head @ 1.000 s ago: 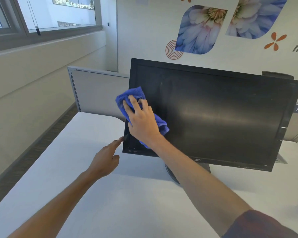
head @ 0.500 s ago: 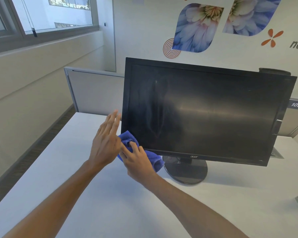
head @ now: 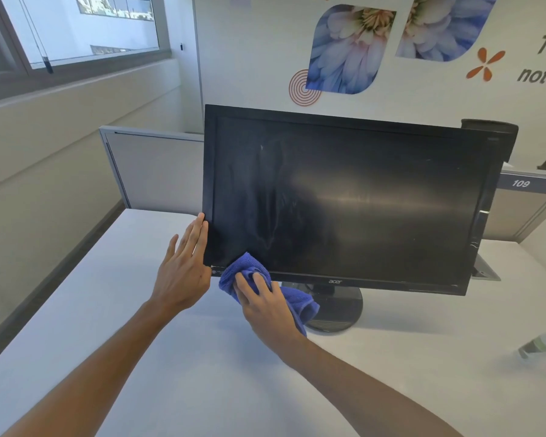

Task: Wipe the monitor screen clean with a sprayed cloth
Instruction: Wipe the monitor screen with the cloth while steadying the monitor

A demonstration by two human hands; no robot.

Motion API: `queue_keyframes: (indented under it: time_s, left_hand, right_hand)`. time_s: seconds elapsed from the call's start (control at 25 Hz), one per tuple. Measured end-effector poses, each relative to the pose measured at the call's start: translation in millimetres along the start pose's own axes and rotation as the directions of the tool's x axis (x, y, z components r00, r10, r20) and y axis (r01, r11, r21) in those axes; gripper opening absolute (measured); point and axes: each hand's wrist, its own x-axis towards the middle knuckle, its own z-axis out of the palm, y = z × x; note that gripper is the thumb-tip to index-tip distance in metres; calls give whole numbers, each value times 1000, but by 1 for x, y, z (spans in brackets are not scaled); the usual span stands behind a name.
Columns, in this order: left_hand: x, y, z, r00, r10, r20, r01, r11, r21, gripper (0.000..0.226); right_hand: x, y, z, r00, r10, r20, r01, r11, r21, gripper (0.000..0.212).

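At the monitor's [head: 353,200] near-left corner, the right hand [head: 267,305] grips the cloth [head: 249,269]; the left hand's [head: 183,272] straight fingers [head: 199,231] brace the frame. Hard rubbing could tip it.

Monitor screen [head: 360,200] glossy, smeared; cloth [head: 249,266] fuzzy; table [head: 139,310] matt.

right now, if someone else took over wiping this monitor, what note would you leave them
Left hand: open, straight fingers bracing the monitor's left edge.
Right hand: presses the blue cloth on the screen's lower left corner, at the bottom bezel.
Done: streaky wipe marks across the left part of the screen.
Left: the middle and right show no wipe marks; then clear the streaks.
Spray bottle: probably the blurred thing at the desk's right edge.
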Motion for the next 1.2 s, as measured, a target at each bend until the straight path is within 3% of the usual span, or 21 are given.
queue_keyframes:
  time_s: [0.4,0.68,0.88,1.2]
  left_hand:
    - [-5,26,12,994,-108,-32,108,994,15,94]
    - [-22,81,38,1000,-8,-26,9,1000,21,97]
    - [-42,124,72,990,139,34,-140,988,63,88]
    - [-38,155,99,992,100,78,-107,991,79,85]
  right_hand:
    - [-54,65,14,987,158,13,-158,984,83,75]
    - [-101,119,32,979,203,-25,-202,978,57,73]
    - [-140,160,47,962,271,-34,-269,962,47,67]
    - [-200,217,64,919,395,14,-395,919,9,61]
